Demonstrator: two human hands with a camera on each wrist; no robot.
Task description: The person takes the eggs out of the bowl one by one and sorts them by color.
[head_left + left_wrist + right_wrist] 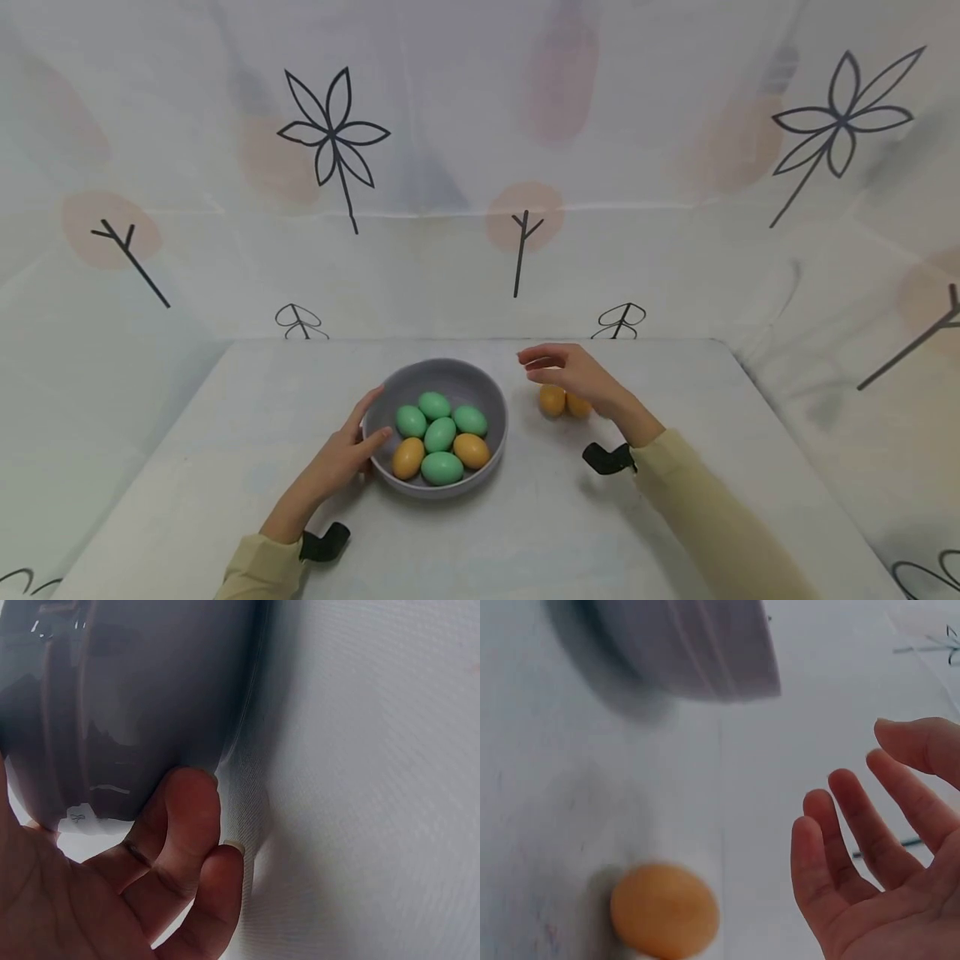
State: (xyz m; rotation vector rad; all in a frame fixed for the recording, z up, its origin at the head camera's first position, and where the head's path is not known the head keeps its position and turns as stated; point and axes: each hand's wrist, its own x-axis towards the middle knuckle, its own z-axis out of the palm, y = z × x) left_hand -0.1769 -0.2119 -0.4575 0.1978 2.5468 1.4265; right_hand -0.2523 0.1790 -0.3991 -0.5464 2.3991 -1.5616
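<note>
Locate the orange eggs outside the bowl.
In the head view, two orange eggs lie on the table, right of the grey bowl, directly under the open right hand.

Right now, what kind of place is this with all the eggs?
It looks like a small tabletop set for a recording, not a kitchen: a white table, a cloth backdrop printed with flowers and twigs, and a grey bowl of green and orange eggs.
</note>
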